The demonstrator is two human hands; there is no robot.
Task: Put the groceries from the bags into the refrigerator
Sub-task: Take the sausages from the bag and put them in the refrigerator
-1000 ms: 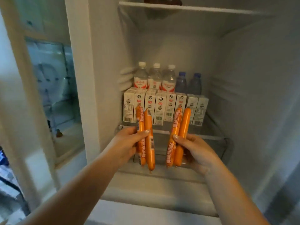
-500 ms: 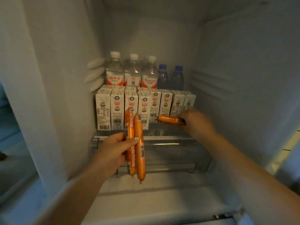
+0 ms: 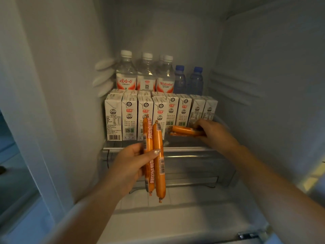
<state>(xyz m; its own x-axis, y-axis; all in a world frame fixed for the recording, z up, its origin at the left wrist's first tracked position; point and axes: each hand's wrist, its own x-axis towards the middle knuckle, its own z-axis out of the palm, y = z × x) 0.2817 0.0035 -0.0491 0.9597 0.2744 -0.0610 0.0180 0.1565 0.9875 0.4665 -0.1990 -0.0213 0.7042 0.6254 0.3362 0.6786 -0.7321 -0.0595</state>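
Right hand [image 3: 213, 133] and its two sausages [image 3: 184, 130] now flat, low by the milk cartons [image 3: 182, 110].

Glass shelf [image 3: 175, 148] inside the fridge, white front edge strip. Along the back edge: three clear water bottles [image 3: 146, 74] with white caps and red labels, left to middle; two blue bottles [image 3: 188, 80] just right of them. In front, a tight run of white milk cartons [image 3: 146, 115], upright, at least two deep on the left side, spanning from the left wall nearly to the right wall. Two orange sausages [image 3: 184, 130] lying crosswise near the front right of the shelf, just before the cartons; contact with the glass unclear.
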